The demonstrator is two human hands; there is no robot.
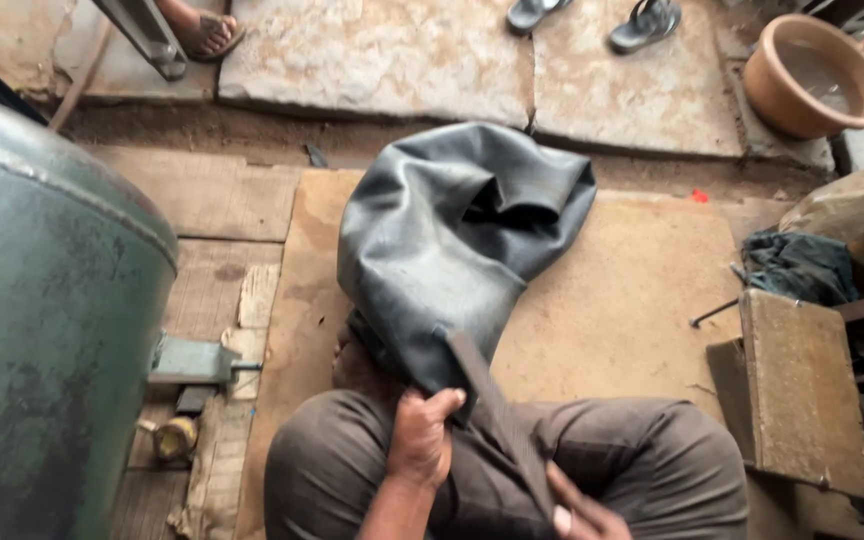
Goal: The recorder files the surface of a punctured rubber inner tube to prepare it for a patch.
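Left hand (pixel 420 440), closed in a fist around the near edge of a large, slack black rubber inner tube (pixel 452 250), pinning that edge against the seated person's knee. Right hand (pixel 577 512), at the bottom margin of the view and partly cut off, gripping the lower end of a long, flat, dark file-like tool (pixel 497 420); the tool runs diagonally up and to the left, and its far end lies on the tube's surface just beside the left hand. The tube is folded over itself in a crumpled heap that extends away from the knees across a worn brown board (pixel 632 300) on the ground. The person's legs, in grey-brown trousers (pixel 652 460), are crossed beneath both hands. To the person's left stands a big green metal tank (pixel 42 330) with a scuffed surface, with a small brass-coloured fitting (pixel 174 438) on the wooden planks near its base. To the right, a rusted flat metal block (pixel 802 390) rests among dark tools and a bundled cloth (pixel 797 265). Farther off, beyond a strip of dirt, lie stone slabs (pixel 382 55) bearing a pair of grey sandals (pixel 602 20), another person's sandalled foot (pixel 207 30) at the upper left, and a clay-coloured basin (pixel 817 75) holding water at the upper right.
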